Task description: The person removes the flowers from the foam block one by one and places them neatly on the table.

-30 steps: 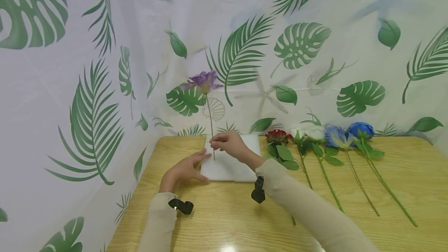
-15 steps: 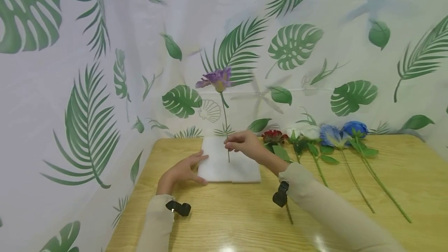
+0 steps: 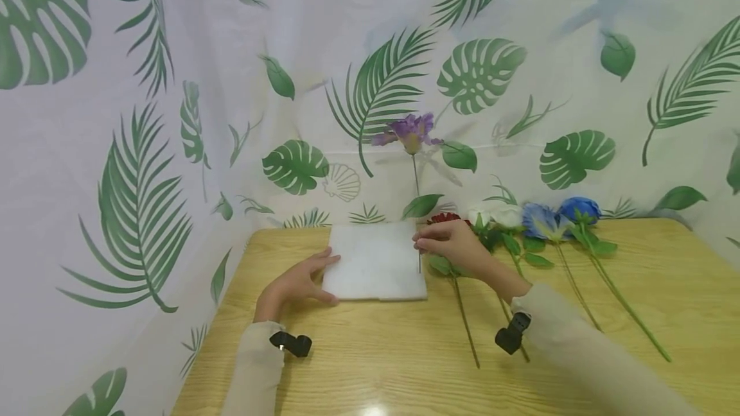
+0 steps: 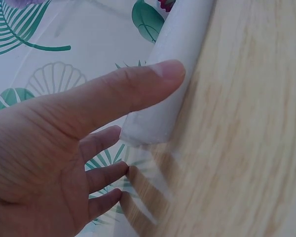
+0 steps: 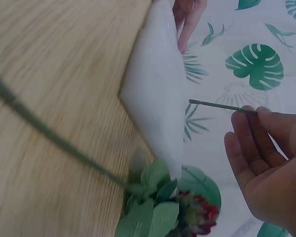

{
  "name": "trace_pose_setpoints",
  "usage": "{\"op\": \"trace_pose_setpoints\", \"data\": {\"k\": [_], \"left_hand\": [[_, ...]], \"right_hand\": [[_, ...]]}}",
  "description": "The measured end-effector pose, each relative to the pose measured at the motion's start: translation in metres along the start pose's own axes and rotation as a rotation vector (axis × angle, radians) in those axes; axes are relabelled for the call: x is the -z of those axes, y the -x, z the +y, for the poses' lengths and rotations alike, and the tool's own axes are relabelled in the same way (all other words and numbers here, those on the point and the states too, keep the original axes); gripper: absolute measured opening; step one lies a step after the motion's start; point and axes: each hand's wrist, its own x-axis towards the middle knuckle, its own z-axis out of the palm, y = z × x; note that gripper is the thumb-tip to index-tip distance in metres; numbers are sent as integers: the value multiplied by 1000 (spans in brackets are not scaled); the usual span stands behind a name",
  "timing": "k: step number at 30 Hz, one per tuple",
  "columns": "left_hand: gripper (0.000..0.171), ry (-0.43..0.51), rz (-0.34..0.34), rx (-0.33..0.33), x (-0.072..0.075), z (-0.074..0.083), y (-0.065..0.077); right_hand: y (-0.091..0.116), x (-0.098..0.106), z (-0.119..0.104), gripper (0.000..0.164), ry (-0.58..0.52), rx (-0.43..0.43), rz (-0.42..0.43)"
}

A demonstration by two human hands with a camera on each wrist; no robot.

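Note:
My right hand pinches the thin stem of a purple flower between thumb and fingertips. The flower stands upright, bloom high, with its bare stem end pointing down near the right edge of a white foam block. In the right wrist view that stem end is apart from the foam. At the block's left side rests my left hand, fingers spread and thumb extended. The left wrist view puts the left thumb along the foam's edge, with the other fingers on its far side.
Lying to the right on the wooden table are a red flower, white flowers, a light blue flower and a deep blue flower. A leaf-print curtain hangs behind the table.
My right hand has carried the purple flower rightward, from over the foam's left part to its right edge. The left hand stays at the foam's left side.

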Motion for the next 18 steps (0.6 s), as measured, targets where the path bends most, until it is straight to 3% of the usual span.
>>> {"op": "trace_pose_setpoints", "data": {"k": [9,18], "left_hand": [[96,-1,-6,15,0,-1,-1],[96,-19,-1,10,1,3,1]], "right_hand": [[28,35,15,29,59,-63,27],[48,53,19,35,85,-110,40]]}}
